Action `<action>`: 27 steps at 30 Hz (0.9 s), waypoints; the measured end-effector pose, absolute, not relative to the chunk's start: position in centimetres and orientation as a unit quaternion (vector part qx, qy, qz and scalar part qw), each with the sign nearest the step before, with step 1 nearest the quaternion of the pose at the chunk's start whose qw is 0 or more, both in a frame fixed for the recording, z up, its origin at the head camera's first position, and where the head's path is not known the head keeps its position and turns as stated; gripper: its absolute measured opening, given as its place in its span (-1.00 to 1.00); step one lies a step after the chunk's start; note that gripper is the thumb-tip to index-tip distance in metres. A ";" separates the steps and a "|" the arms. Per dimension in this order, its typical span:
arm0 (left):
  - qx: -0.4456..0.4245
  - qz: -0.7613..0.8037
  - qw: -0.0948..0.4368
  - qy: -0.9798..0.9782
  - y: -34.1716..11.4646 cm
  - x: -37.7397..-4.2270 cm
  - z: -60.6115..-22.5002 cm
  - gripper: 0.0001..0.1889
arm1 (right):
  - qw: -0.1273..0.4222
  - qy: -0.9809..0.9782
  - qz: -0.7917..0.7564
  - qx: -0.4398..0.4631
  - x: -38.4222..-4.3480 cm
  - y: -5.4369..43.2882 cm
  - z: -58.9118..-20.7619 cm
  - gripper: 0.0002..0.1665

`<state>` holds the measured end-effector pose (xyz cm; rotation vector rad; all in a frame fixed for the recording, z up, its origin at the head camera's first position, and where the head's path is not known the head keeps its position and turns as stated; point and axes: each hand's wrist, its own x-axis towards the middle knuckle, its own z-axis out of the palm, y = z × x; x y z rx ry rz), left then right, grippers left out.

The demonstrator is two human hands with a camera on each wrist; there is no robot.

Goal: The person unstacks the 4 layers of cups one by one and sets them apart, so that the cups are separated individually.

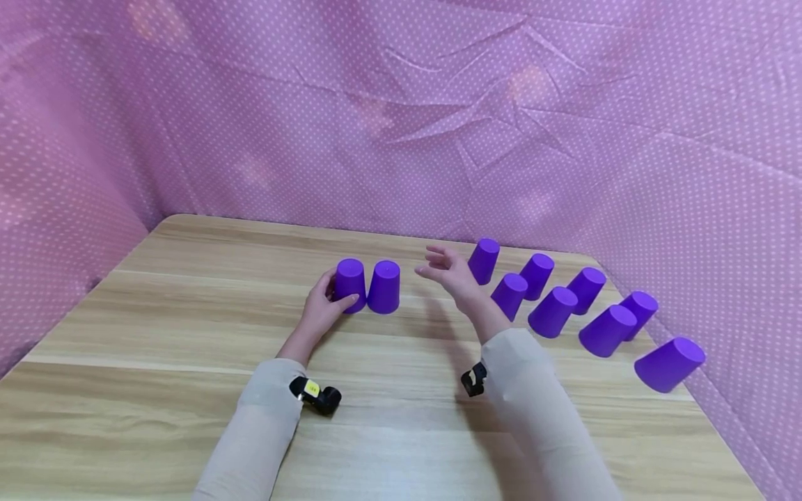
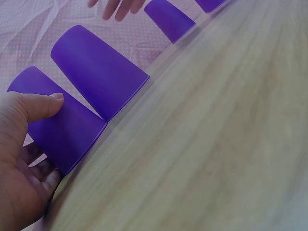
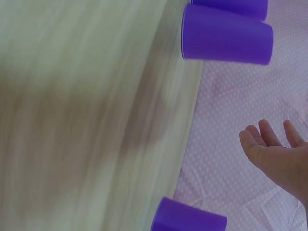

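Note:
My left hand (image 1: 322,306) grips an upside-down purple cup (image 1: 350,282) standing on the table; in the left wrist view the thumb (image 2: 43,106) lies across the near side of this cup (image 2: 62,130). Just to its right stands a second purple cup (image 1: 384,287), also upside down, and their lower rims touch or nearly touch. Above the table, between that pair and the cups on the right, my right hand (image 1: 452,271) is raised with its fingers spread and holds nothing. In the right wrist view this hand (image 3: 279,154) is apart from the cups.
Several more upside-down purple cups stand in two slanting rows on the right, from a far cup (image 1: 484,261) to a near one (image 1: 669,364). The wooden table (image 1: 156,334) is bordered by pink dotted cloth (image 1: 351,139) at the back and sides.

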<state>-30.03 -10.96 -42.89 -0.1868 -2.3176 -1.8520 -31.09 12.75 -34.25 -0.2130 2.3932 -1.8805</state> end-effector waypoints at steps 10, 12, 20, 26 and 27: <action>-0.058 -0.623 0.082 -0.775 -11.0 -30.1 -42.8 -0.32 | 0.094 0.798 -0.588 -0.093 -31.2 10.3 -35.6 -0.20; -0.059 -0.622 0.083 -0.776 -11.0 -30.1 -42.8 -0.32 | 0.099 0.798 -0.587 -0.097 -31.3 10.0 -36.0 -0.19; -0.064 -0.623 0.088 -0.775 -11.0 -30.1 -42.9 -0.31 | 0.089 0.782 -0.608 -0.106 -31.4 8.5 -37.0 -0.24; -0.057 -0.618 0.084 -0.780 -10.9 -30.0 -42.9 -0.30 | 0.075 0.780 -0.615 -0.092 -31.6 7.6 -37.4 -0.31; -0.055 -0.618 0.082 -0.780 -10.9 -30.0 -42.8 -0.30 | 0.071 0.780 -0.615 -0.088 -31.6 7.5 -37.5 -0.32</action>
